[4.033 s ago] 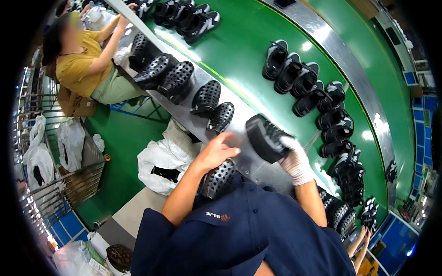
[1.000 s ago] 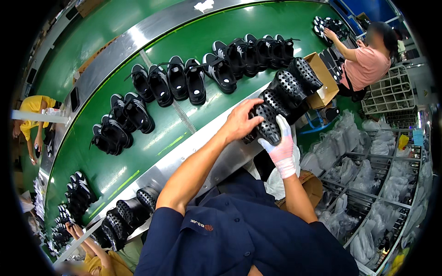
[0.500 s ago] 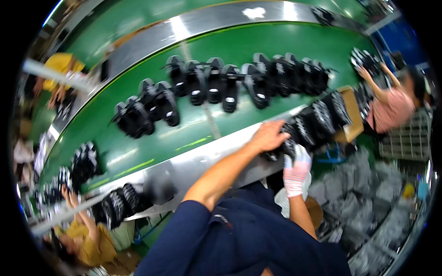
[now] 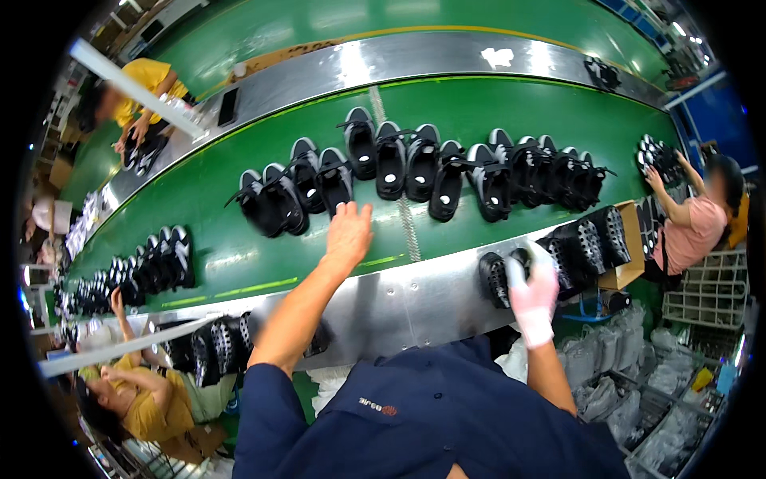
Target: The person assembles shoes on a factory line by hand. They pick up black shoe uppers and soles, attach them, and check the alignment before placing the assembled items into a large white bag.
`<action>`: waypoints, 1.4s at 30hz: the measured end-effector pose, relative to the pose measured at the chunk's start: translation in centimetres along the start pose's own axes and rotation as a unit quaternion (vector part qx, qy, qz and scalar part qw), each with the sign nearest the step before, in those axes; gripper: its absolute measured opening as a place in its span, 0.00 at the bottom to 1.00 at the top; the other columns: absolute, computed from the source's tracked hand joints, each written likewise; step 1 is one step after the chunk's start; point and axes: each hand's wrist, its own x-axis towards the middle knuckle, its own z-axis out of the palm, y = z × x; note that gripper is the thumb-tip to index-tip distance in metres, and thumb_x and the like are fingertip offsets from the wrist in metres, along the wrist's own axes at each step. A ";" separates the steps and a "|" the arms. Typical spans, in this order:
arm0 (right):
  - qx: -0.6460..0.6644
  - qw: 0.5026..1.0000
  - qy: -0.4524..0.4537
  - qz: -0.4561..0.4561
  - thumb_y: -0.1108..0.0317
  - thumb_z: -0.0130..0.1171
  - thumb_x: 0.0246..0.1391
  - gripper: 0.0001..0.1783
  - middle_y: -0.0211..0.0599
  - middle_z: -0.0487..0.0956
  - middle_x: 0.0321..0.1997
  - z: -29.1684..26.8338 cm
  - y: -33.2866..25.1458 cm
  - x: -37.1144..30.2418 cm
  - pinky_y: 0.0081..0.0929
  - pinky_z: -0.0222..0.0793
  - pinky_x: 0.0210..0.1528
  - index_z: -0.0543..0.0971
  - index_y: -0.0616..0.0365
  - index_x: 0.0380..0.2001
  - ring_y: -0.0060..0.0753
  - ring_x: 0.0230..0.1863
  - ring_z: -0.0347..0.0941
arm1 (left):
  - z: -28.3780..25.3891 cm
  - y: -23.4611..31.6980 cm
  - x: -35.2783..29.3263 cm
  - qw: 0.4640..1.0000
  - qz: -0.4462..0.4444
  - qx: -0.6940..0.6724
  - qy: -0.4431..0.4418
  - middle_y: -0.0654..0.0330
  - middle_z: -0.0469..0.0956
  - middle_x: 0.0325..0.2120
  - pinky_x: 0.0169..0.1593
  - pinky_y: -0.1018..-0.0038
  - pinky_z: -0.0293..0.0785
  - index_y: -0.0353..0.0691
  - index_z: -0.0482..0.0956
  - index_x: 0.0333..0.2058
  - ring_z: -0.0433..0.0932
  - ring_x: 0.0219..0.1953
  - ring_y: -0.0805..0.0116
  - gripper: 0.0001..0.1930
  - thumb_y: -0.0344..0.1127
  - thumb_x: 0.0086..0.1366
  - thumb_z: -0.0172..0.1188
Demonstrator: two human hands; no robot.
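Observation:
Bare, my left hand [image 4: 349, 239] reaches over the green belt, its fingertips at the heel of a black and grey shoe [image 4: 335, 180]. Its fingers look slightly apart. My right hand [image 4: 533, 297], in a white and pink glove, is above the steel ledge [image 4: 391, 307], with thumb and fingers either side of a black shoe [image 4: 522, 259]; blur softens the fingers. Left of it another shoe [image 4: 495, 279] rests on its side, patterned sole showing. More shoes [image 4: 586, 246] are packed side by side to its right. Several laced shoes [image 4: 423, 164] stand in a row on the belt.
An open cardboard box [image 4: 630, 243] stands at the ledge's right end. Beyond it a person in pink [image 4: 692, 206] handles shoes. People in yellow [image 4: 152, 84] work at the left. Crates with plastic-wrapped items [image 4: 638, 391] are at lower right. A phone [image 4: 229, 105] lies on the far rail.
My left hand has left the shoes by my right hand and moved left, over the belt to a shoe's heel. My right hand stays by the ledge shoes. The view has shifted.

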 end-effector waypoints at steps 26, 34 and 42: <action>-0.308 0.948 -0.041 0.065 0.57 0.60 0.61 0.13 0.55 0.84 0.35 10.2 15.1 27.8 0.58 0.76 0.45 0.78 0.57 0.38 0.63 0.40 0.82 | 7.0 13.1 20.7 0.995 0.055 -0.084 -0.021 0.52 0.79 0.41 0.48 0.50 0.69 0.49 0.87 0.45 0.73 0.52 0.49 0.15 0.46 0.62 0.70; -0.203 0.976 0.022 -0.080 0.59 0.66 0.59 0.22 0.52 0.83 0.50 5.2 6.0 31.9 0.47 0.76 0.56 0.80 0.61 0.52 0.56 0.53 0.80 | 0.0 7.5 18.1 0.988 -0.025 -0.143 0.058 0.48 0.78 0.47 0.56 0.52 0.75 0.39 0.79 0.46 0.74 0.56 0.45 0.22 0.36 0.54 0.75; -0.028 0.903 -0.255 -0.344 0.58 0.68 0.54 0.41 0.51 0.67 0.73 25.7 -13.9 21.8 0.46 0.77 0.58 0.67 0.62 0.68 0.57 0.53 0.78 | 2.2 -4.6 0.1 0.971 -0.234 0.022 0.037 0.45 0.78 0.46 0.49 0.54 0.79 0.39 0.81 0.44 0.78 0.50 0.44 0.17 0.35 0.57 0.73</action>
